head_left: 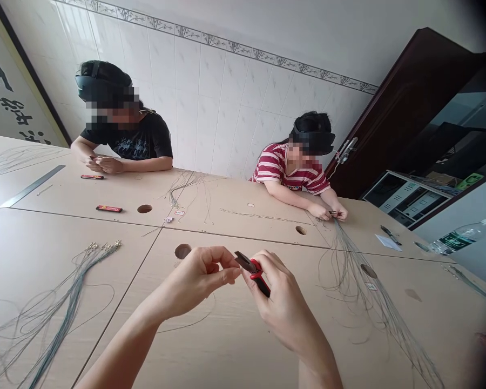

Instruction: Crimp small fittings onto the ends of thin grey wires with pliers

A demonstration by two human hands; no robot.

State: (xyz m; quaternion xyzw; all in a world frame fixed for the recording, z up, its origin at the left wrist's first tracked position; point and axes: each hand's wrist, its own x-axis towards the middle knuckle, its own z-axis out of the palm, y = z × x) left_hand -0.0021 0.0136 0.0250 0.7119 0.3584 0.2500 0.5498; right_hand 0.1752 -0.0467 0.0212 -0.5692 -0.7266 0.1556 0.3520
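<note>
Two hands raised over the tabletop [227, 354], near its front edge, meeting at the tip of a tool. Your right hand [281, 286] is wrapped round the handles of the pliers [260, 281], red and black, nose pointing up and toward your left. Your left hand [206, 278] has thumb and forefinger brought together in a pinch, just beside the pliers' nose; what sits between them is too fine to make out. One thin strand [188, 326] curves over the wood below your left wrist; whether it runs up into the pinch, cannot tell. Whether the nose bites on anything, cannot tell either. Step in hand, by judgement: close work with the pliers on something small at your left fingertips. A next move would call for a steady left pinch, the nose lined up on that spot, and a measured squeeze from the right, fingertips kept out of the bite. To your left, well apart, lies a bundle of strands [73, 294] with small pale ends; to your right, a looser bundle [383, 305] fans out from the hands of a co-worker in stripes [283, 167]. Another, in black [146, 138], sits bent over their own hands across the tabletop.
</note>
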